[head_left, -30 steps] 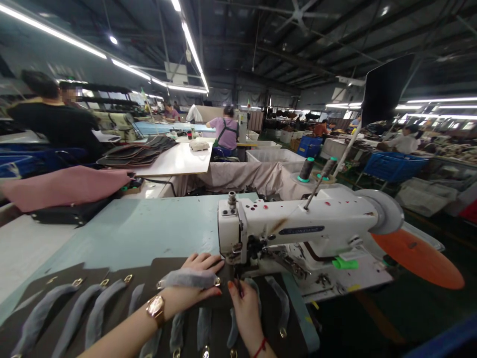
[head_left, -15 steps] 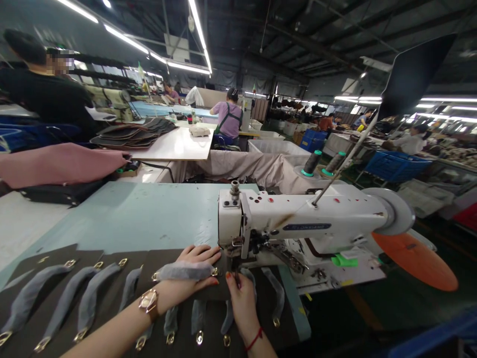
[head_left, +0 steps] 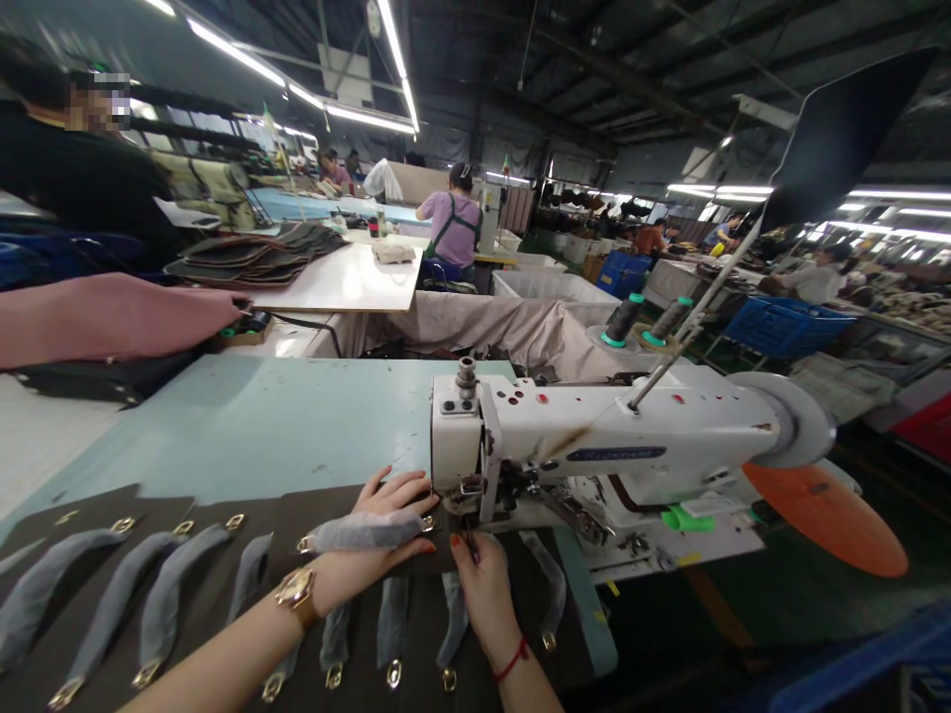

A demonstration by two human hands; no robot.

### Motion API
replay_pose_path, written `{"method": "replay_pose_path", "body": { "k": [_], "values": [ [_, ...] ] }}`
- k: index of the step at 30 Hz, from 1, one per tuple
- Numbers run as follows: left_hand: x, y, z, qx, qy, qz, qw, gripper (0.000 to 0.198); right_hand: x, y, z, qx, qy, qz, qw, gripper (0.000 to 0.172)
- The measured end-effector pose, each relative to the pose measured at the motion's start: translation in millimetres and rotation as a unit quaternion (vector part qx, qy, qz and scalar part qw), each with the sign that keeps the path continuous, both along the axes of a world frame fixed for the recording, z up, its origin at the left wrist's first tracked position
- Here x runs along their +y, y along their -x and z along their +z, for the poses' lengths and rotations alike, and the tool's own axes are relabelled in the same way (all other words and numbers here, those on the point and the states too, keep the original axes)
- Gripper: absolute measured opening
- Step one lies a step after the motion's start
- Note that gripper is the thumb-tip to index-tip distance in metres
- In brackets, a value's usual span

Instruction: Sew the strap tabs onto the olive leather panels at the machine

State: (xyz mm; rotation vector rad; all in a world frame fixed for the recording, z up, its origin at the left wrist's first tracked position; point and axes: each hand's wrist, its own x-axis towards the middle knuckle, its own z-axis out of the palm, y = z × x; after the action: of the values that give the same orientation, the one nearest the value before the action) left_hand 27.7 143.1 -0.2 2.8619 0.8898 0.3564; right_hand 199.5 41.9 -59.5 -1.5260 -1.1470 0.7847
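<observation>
My left hand lies flat, fingers spread, on a dark panel beside the needle area of a white sewing machine. A handle in cloudy plastic wrap, with gold rings at its ends, arches over the back of that hand. Close to the presser foot, my right hand is closed in a pinch around a thin dark thing whose kind I cannot make out. More dark panels with wrapped handles overlap beneath both forearms.
The pale green tabletop stretches behind the panels. Two dark thread cones stand behind the machine. An orange disc sits at right. Pink material lies at left. Co-workers sit farther off, one in a purple shirt.
The view has shifted slightly. My left fingers are spread a little wider and raised somewhat at the knuckles. My right hand stays pinched near the presser foot.
</observation>
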Motion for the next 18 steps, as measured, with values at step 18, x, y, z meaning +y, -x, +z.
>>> {"method": "replay_pose_path", "body": {
  "k": [18],
  "values": [
    [6,-10,-13.3,0.024,-0.025,-0.045,0.998,0.059,-8,-9,-24.0,0.04,0.05,0.073,0.995,0.05]
  ]
}}
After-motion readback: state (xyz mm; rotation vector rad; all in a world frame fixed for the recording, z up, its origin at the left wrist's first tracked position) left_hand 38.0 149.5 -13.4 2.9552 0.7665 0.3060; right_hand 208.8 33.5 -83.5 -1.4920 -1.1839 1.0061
